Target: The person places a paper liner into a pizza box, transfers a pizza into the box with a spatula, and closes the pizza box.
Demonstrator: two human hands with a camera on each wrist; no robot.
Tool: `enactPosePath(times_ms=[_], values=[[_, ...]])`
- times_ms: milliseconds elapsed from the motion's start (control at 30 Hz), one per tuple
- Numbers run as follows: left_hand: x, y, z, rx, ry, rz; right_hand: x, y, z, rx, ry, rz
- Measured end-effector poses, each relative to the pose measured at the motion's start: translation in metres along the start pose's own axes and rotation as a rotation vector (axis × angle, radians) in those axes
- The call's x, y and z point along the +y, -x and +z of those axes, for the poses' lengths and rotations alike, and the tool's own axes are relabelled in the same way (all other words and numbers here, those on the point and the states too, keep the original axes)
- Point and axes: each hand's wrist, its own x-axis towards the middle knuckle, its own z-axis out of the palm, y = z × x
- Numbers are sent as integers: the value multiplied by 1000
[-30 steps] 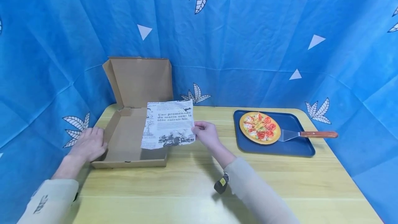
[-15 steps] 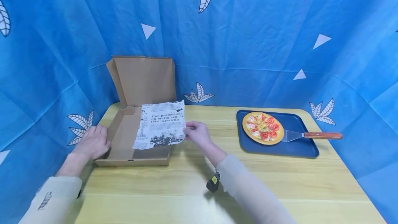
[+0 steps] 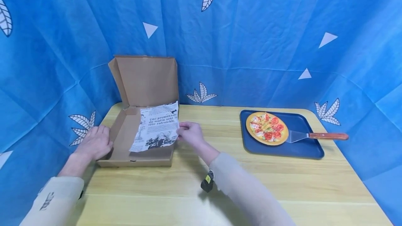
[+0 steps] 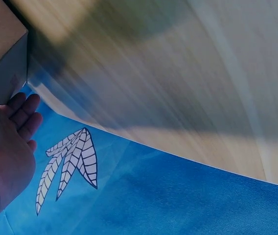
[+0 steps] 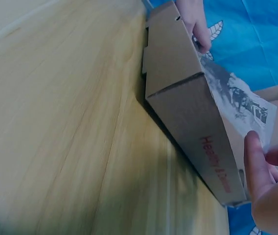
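A brown cardboard pizza box (image 3: 119, 138) stands with its lid up on the left of the table. My left hand (image 3: 95, 143) holds its left wall, thumb on the inner side and fingers along the outside in the left wrist view. By its right edge, my right hand (image 3: 191, 134) pinches a sheet of printed paper (image 3: 158, 128) between thumb and fingers. That sheet lies tilted over the box's base, its lower left corner reaching inside. In the right wrist view the right hand (image 5: 271, 181) is just beyond the box's right wall.
At the right, a dark blue tray (image 3: 303, 149) bears a pizza (image 3: 267, 128) on a round yellow base. A spatula (image 3: 326, 136) with a wooden handle lies there, its blade against the pizza and its handle past the tray's edge. Blue cloth (image 3: 251, 37) hangs behind the table.
My right hand has moved left with the paper, bringing the sheet further over the box's base. The left hand stays at the box's left wall. The head view has shifted slightly.
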Motion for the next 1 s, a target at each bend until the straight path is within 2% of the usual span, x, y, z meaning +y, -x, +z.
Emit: enactPosePath(times_ms=[267, 633, 1000], values=[[1, 1, 0, 9, -13, 6, -4, -3, 15, -25, -12, 18], [2, 1, 0, 8, -10, 2, -6, -3, 38, -27, 63, 28], [2, 0, 0, -6, -7, -10, -7, -4, 57, -69, 113, 68]])
